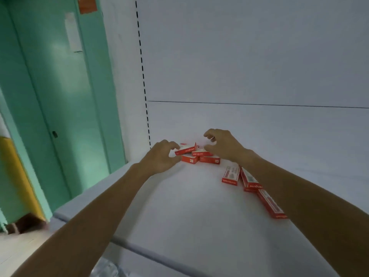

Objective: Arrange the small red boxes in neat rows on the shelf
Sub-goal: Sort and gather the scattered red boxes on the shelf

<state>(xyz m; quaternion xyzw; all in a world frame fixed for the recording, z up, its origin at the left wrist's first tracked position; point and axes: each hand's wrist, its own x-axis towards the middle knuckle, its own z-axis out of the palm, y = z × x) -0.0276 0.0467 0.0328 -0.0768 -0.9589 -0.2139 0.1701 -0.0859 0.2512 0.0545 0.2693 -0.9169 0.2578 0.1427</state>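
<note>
A small pile of red boxes [209, 159] lies at the back left of the white shelf [179, 206]. On top of it a tilted red box [185, 151] leans at an angle. My left hand [161, 156] is at its left end, index finger above and thumb below, pinching it. My right hand [223, 144] hovers over the pile's right side with its fingers arched and raised, the thumb touching a box and nothing held. Three more red boxes [230, 175] lie loose and askew to the right, partly under my right forearm.
The shelf's white back panel [249, 66] rises behind the pile, with a slotted upright [142, 72] at its left. A green door [65, 96] stands left of the shelf. The shelf's front edge [139, 250] runs diagonally below my arms.
</note>
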